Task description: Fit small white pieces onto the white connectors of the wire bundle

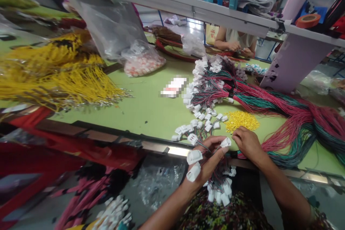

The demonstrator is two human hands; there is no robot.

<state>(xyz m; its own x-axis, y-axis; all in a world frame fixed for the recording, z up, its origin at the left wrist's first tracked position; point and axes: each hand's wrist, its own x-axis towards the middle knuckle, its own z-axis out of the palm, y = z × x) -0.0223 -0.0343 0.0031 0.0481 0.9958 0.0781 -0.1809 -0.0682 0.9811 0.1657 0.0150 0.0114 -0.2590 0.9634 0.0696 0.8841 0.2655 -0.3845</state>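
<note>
The left hand [208, 163] is on the near-left side of the pile of yellow pieces [242, 120], its fingers gripping a white connector [225, 142] on thin wires. The right hand [248, 143] is at the pile's near edge, fingers bent with the tips close together; whether they grip a small piece, I cannot tell. Left of the pile, more white connectors [198, 124] lie on the green surface [137, 111]; right of it run red and green wires [291, 106]. Far left of it spread yellow wires [81, 86]
</note>
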